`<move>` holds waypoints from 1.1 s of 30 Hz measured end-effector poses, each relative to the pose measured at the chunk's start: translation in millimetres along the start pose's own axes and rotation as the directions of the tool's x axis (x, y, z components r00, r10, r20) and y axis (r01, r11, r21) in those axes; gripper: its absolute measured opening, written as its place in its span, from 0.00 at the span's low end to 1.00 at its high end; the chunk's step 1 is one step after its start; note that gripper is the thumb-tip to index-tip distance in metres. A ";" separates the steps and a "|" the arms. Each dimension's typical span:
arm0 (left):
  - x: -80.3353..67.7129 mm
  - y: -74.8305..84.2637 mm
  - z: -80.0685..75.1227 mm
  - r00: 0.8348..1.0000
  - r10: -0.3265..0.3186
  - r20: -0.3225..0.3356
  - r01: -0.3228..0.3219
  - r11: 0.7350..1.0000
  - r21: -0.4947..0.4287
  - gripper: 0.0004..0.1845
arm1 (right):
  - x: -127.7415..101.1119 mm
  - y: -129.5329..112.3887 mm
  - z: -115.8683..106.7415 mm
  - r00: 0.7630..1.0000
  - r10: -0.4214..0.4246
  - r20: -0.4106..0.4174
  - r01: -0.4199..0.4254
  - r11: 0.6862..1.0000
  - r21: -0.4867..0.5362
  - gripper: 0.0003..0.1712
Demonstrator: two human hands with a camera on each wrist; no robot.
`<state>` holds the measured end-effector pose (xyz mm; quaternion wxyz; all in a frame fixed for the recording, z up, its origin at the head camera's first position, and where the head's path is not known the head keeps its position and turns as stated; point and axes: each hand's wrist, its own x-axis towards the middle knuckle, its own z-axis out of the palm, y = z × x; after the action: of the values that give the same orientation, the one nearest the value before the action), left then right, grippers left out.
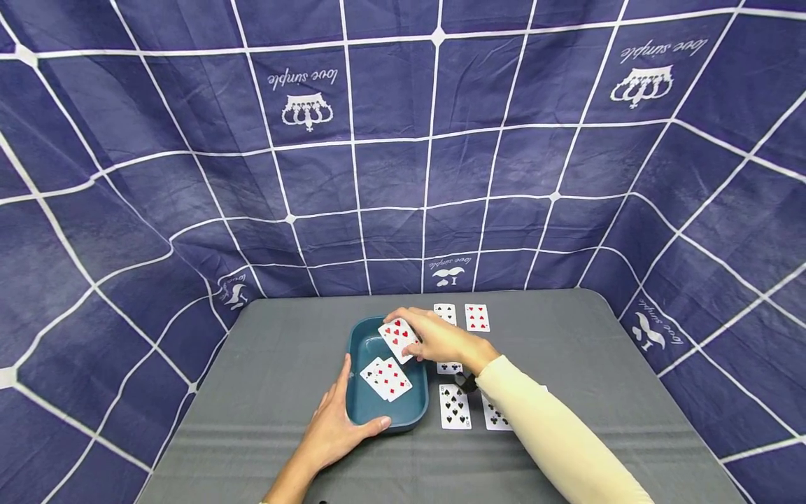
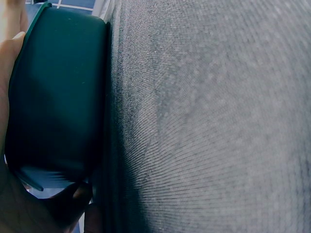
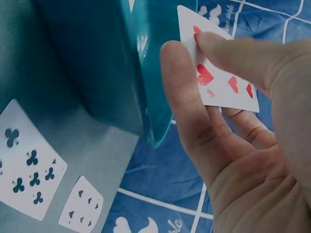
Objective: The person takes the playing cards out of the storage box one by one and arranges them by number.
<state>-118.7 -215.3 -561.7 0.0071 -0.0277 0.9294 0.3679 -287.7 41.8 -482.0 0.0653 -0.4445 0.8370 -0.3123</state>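
Note:
A teal tray [image 1: 362, 413] sits on the grey table [image 1: 264, 392] with two or three red-suit cards [image 1: 386, 378] lying face up inside. My left hand [image 1: 345, 418] grips the tray's near left corner, thumb over the front rim; the left wrist view shows only the tray's dark wall [image 2: 58, 97] against my palm. My right hand [image 1: 411, 337] hovers over the tray's far right side. It pinches a hearts card [image 1: 397, 336] between thumb and fingers. In the right wrist view that hearts card [image 3: 223, 85] is face up beside the tray wall [image 3: 97, 63].
Face-up cards lie on the table right of the tray: two at the back [image 1: 445, 313] [image 1: 476, 317], a spades card [image 1: 455, 406] and a clubs card [image 1: 494, 414] nearer me, one partly under my wrist [image 1: 449, 367]. A blue grid-patterned cloth [image 1: 403, 140] surrounds the table.

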 end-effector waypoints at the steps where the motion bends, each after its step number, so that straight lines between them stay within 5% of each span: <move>1: 0.1 0.2 0.0 1.000 0.000 -0.001 0.000 1.000 0.001 0.82 | -2.3 0.9 -1.5 1.000 -0.005 -0.013 0.005 1.000 -0.023 0.38; 10: 0.2 1.2 1.1 1.000 0.008 -0.004 -0.008 1.000 0.001 0.82 | -21.5 8.4 -7.4 0.996 0.040 -0.076 -0.045 0.996 -0.071 0.53; 33: 1.8 0.2 1.2 1.000 0.025 -0.012 -0.025 1.000 -0.006 0.82 | -80.6 43.6 -15.0 0.971 0.159 -0.176 -0.170 0.984 -0.050 0.51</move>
<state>-120.5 -214.4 -562.6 -0.0029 -0.0181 0.9287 0.3705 -276.1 129.9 -509.0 0.0045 -0.3470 0.8831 -0.3157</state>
